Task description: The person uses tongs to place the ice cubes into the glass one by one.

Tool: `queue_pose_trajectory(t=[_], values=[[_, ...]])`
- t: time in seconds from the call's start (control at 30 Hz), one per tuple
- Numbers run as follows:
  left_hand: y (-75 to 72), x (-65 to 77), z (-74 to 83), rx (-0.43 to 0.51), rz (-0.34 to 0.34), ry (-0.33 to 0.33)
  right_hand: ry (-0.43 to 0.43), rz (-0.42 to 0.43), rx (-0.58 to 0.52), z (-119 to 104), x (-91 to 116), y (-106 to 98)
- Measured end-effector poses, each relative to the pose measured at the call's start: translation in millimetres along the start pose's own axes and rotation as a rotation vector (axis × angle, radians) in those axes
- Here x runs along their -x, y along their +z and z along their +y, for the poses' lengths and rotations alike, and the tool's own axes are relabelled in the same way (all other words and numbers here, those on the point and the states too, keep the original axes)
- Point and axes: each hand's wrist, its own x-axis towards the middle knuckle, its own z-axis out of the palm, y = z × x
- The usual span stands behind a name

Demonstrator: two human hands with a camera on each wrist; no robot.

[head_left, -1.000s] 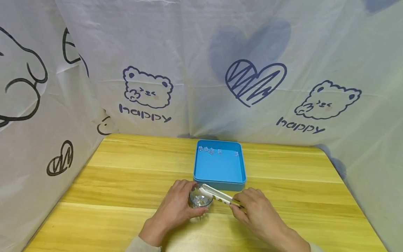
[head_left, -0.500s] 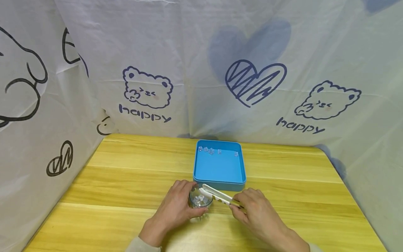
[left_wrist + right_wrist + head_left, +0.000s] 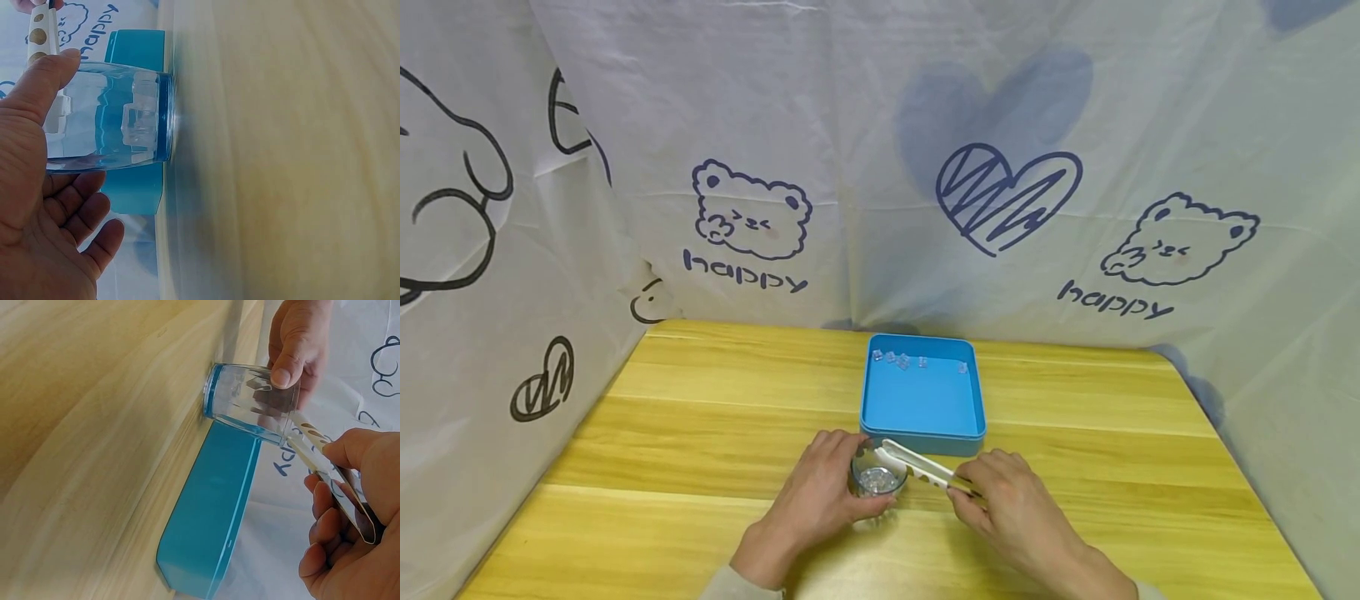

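My left hand point(image 3: 820, 483) holds a clear glass cup point(image 3: 87, 147) by its upper part, thumb on one side and fingers on the other. The cup stands upright on the table, just in front of the blue tray. Clear cubes point(image 3: 140, 119) lie at the bottom of the cup. Pinched in my right hand point(image 3: 1015, 508) is a pair of tongs point(image 3: 350, 509) with a metal handle and white tips with holes. In the head view, the white tips reach over the rim into the cup's mouth.
The blue tray point(image 3: 921, 400) stands behind the cup, with several clear cubes point(image 3: 903, 362) along its far side. Both stand on a wood-grain table point(image 3: 700, 450). A white printed cloth point(image 3: 880, 250) hangs along the table's back and sides.
Both hands, the cup and the tongs keep their places. Inside the cup, the look of the clear cubes shifts slightly.
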Motion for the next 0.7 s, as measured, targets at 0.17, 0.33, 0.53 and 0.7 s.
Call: queue_pose_trajectory(t=[0.17, 0.33, 0.53, 0.7], values=[[-0.1, 0.2, 0.1, 0.006, 0.000, -0.005, 0.005, -0.004, 0.003, -0.3, 0.6, 0.4], [-0.4, 0.4, 0.0, 0.004, 0.003, -0.003, -0.001, 0.003, -0.006, 0.1, 0.9, 0.9], [0.0, 0.7, -0.5, -0.002, 0.008, 0.006, -0.006, 0.007, -0.008, 0.5, 0.9, 1.4], [0.4, 0.8, -0.8, -0.001, 0.009, 0.008, -0.002, 0.003, -0.009, 0.2, 0.7, 1.2]])
